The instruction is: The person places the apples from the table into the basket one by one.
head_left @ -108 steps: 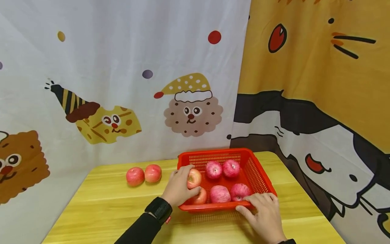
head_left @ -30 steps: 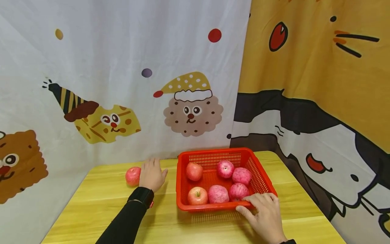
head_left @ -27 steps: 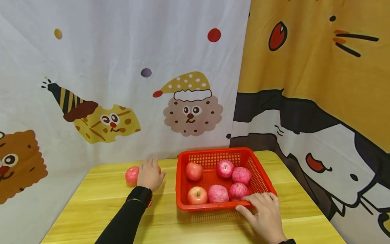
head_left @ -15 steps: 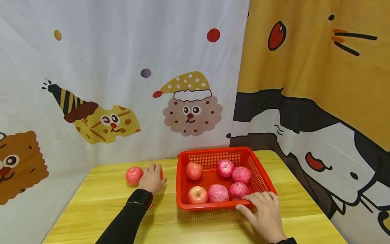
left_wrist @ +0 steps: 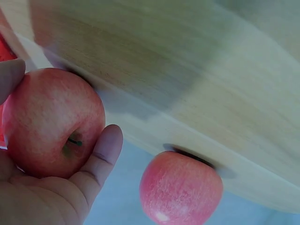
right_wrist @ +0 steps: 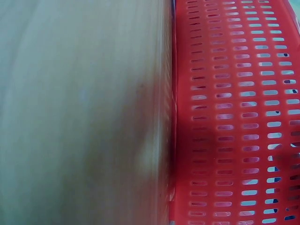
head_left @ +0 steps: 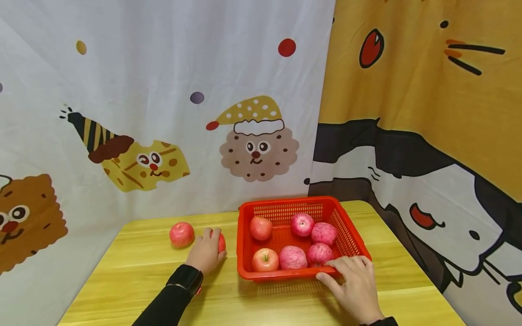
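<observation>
My left hand (head_left: pixel 205 254) grips a red apple (head_left: pixel 221 243) to the left of the basket. In the left wrist view, thumb and fingers wrap round this held apple (left_wrist: pixel 51 117), its stem showing. Beside it on the table lies another apple (head_left: pixel 181 234), apart from the hand. My right hand (head_left: pixel 354 285) holds the near right rim of a red plastic basket (head_left: pixel 285 275), thumb outside and fingers over the edge. Several apples lie in the basket, among them a paler one with a stem (head_left: pixel 265 260). The right wrist view shows only the slotted basket wall (right_wrist: pixel 208 117) and tabletop, no hand.
The yellow wood-grain table (head_left: pixel 134 267) carries everything. A white curtain (head_left: pixel 155 68) with cartoon prints hangs close behind its back edge. To the right hangs a yellow and black-and-white cartoon curtain (head_left: pixel 391 99).
My left hand left the basket, reached the two apples on the left and took hold of the right one, shifting it nearer and rightward. Apples in the basket lie differently. The right hand stayed.
</observation>
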